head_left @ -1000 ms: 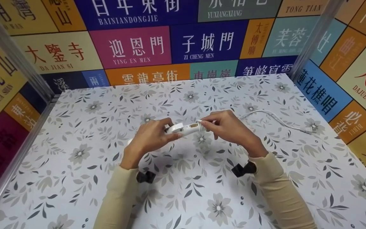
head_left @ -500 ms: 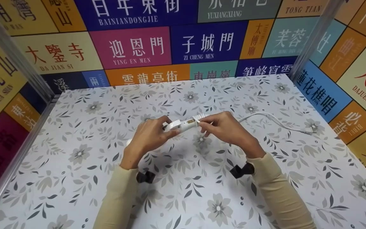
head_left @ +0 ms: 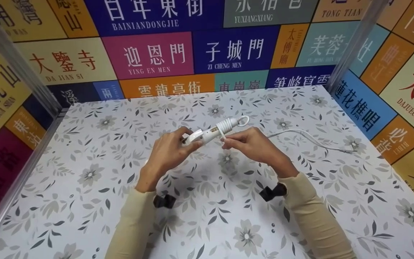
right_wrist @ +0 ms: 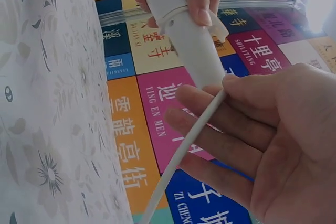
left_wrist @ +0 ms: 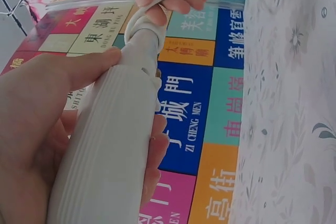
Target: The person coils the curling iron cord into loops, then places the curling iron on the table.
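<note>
A white curling iron [head_left: 208, 136] with a thumb lever is held above the table by my left hand [head_left: 169, 149], thumb along one side and fingers round the other. Its ribbed body [left_wrist: 102, 150] fills the palm in the left wrist view. Several turns of white cord [head_left: 225, 125] wrap the handle's far end, where a small loop sticks out. My right hand [head_left: 248, 142] pinches the cord [right_wrist: 184, 148] between thumb and index finger, just beside the handle; its other fingers are loosely bent.
The loose cord trails to the right over the flower-patterned table [head_left: 246, 201], ending in a plug [head_left: 347, 148]. Colourful panels with lettering [head_left: 235, 46] wall the back and sides. Black wrist mounts [head_left: 273, 192] sit at both cuffs.
The iron's wrapped end has swung up and away, so the coil and end loop now show beyond my right hand. That hand has shifted slightly left, still pinching the cord.
</note>
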A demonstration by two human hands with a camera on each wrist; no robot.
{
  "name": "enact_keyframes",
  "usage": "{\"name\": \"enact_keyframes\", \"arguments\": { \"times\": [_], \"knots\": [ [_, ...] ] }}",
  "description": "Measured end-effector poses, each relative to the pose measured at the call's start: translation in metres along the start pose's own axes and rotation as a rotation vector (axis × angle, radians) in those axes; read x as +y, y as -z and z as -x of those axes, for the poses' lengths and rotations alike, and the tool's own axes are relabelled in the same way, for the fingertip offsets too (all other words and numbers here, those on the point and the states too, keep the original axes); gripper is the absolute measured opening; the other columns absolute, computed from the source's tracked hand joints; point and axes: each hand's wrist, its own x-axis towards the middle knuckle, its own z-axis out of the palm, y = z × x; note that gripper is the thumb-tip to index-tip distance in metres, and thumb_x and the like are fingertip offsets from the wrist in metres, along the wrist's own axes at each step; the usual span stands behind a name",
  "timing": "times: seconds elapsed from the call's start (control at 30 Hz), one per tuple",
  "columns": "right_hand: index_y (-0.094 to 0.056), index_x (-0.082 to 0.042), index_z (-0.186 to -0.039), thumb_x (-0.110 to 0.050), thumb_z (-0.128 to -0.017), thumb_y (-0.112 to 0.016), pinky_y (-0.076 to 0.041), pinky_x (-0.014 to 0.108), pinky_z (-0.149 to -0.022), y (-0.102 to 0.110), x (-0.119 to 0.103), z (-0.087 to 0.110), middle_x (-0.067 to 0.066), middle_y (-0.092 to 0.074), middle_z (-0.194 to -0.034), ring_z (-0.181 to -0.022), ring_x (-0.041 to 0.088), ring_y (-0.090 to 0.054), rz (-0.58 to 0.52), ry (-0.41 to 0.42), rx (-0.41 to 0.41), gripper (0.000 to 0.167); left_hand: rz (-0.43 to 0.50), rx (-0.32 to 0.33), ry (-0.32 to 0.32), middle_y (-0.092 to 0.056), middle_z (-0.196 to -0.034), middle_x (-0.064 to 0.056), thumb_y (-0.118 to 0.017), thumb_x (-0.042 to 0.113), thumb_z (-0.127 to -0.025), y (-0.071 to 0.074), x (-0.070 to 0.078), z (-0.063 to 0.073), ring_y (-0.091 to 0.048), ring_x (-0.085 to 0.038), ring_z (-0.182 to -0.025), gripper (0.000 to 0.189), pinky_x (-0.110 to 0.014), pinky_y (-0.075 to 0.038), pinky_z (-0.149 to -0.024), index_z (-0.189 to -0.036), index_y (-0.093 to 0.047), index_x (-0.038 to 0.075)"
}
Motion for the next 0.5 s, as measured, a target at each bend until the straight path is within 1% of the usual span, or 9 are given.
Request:
{"name": "enact_keyframes", "arguments": {
  "times": [0.1, 0.17, 0.23, 0.3, 0.37, 0.43, 0.5],
  "knots": [
    [-0.077, -0.008, -0.111, -0.023, -0.102, -0.058, -0.053, 0.043, -0.098, 0.001, 0.009, -0.003, 0.011, -0.076, -0.111, -0.108, 0.023, -0.072, -0.094, 0.032, -0.079, 0.026, 0.077, -0.012, 0.027, -0.072, -0.09, -0.005, -0.068, 0.048, -0.092, 0.002, 0.0, 0.0, -0.058, -0.017, -0.065, 0.038, -0.03, -0.044, -0.057, -0.117, -0.066, 0.018],
    [-0.075, -0.007, -0.115, -0.022, -0.103, -0.056, -0.05, 0.044, -0.104, 0.003, 0.015, -0.004, 0.011, -0.074, -0.118, -0.114, 0.023, -0.07, -0.16, 0.04, -0.135, 0.027, 0.131, -0.019, 0.041, -0.073, -0.096, -0.006, -0.068, 0.047, -0.092, 0.004, -0.001, 0.0, -0.061, -0.018, -0.07, 0.037, -0.031, -0.047, -0.059, -0.117, -0.066, 0.019],
    [-0.073, -0.006, -0.118, -0.022, -0.104, -0.055, -0.048, 0.043, -0.107, 0.004, 0.021, -0.005, 0.009, -0.073, -0.12, -0.117, 0.022, -0.068, -0.2, 0.038, -0.175, 0.028, 0.174, -0.023, 0.039, -0.073, -0.1, -0.007, -0.068, 0.046, -0.093, 0.005, -0.001, -0.001, -0.063, -0.019, -0.074, 0.035, -0.031, -0.049, -0.062, -0.116, -0.067, 0.019],
    [-0.071, -0.005, -0.121, -0.023, -0.104, -0.054, -0.046, 0.043, -0.109, 0.005, 0.027, -0.006, 0.009, -0.073, -0.121, -0.119, 0.022, -0.067, -0.218, 0.021, -0.197, 0.03, 0.203, -0.025, 0.03, -0.072, -0.1, -0.007, -0.069, 0.045, -0.093, 0.006, -0.001, -0.001, -0.063, -0.02, -0.075, 0.034, -0.032, -0.049, -0.063, -0.114, -0.067, 0.019],
    [-0.07, -0.003, -0.123, -0.025, -0.104, -0.054, -0.045, 0.045, -0.11, 0.005, 0.033, -0.008, 0.009, -0.073, -0.121, -0.121, 0.023, -0.066, -0.221, 0.005, -0.198, 0.033, 0.228, -0.025, 0.014, -0.072, -0.099, -0.007, -0.069, 0.044, -0.093, 0.006, -0.001, -0.002, -0.063, -0.019, -0.076, 0.033, -0.032, -0.05, -0.064, -0.113, -0.068, 0.018],
    [-0.071, -0.003, -0.122, -0.028, -0.104, -0.054, -0.046, 0.047, -0.109, 0.006, 0.039, -0.009, 0.009, -0.074, -0.118, -0.119, 0.023, -0.067, -0.194, -0.014, -0.173, 0.035, 0.248, -0.022, 0.001, -0.072, -0.096, -0.007, -0.069, 0.043, -0.093, 0.007, -0.001, -0.002, -0.062, -0.019, -0.074, 0.032, -0.032, -0.049, -0.063, -0.113, -0.068, 0.018],
    [-0.073, -0.008, -0.12, -0.034, -0.103, -0.056, -0.047, 0.048, -0.107, 0.006, 0.043, -0.01, 0.007, -0.076, -0.112, -0.115, 0.021, -0.068, -0.158, -0.058, -0.128, 0.036, 0.264, -0.019, -0.009, -0.071, -0.092, -0.007, -0.07, 0.043, -0.092, 0.007, -0.001, -0.002, -0.061, -0.018, -0.073, 0.032, -0.032, -0.049, -0.062, -0.113, -0.069, 0.018]
  ]
}}
